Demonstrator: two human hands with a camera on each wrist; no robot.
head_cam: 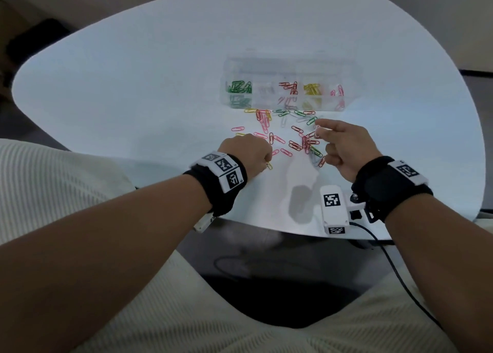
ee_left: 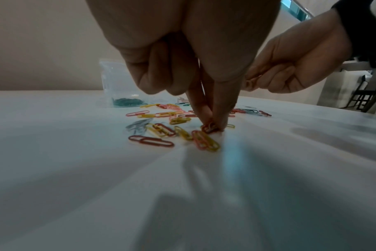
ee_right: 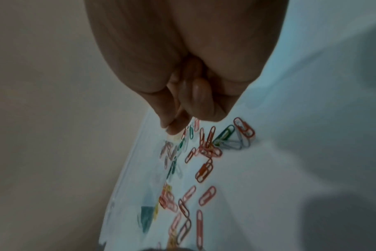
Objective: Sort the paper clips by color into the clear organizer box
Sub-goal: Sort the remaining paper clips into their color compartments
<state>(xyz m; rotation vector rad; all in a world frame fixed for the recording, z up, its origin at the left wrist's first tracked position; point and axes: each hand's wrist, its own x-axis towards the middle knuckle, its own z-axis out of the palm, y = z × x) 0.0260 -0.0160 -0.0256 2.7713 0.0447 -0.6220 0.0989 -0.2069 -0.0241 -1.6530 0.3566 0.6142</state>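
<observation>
The clear organizer box (head_cam: 289, 67) stands on the white table, with green clips (head_cam: 239, 87), red clips (head_cam: 288, 86), yellow clips (head_cam: 311, 88) and pink clips (head_cam: 338, 91) in separate compartments. Loose mixed clips (head_cam: 282, 136) lie scattered between the box and my hands. My left hand (head_cam: 267, 161) reaches down to the table, and its thumb and forefinger pinch a red clip (ee_left: 209, 127). My right hand (head_cam: 319, 130) is raised a little above the pile and pinches a pink clip (head_cam: 318, 134) at its fingertips (ee_right: 172, 130). In the left wrist view that right hand (ee_left: 250, 83) shows its other fingers curled.
The table's near edge (head_cam: 266, 230) runs just behind my wrists. A black cable (head_cam: 400, 275) hangs from the right wrist camera over my lap. A green and a red clip (ee_right: 236, 132) lie near my right palm. More table surface (head_cam: 133, 86) spreads left of the box.
</observation>
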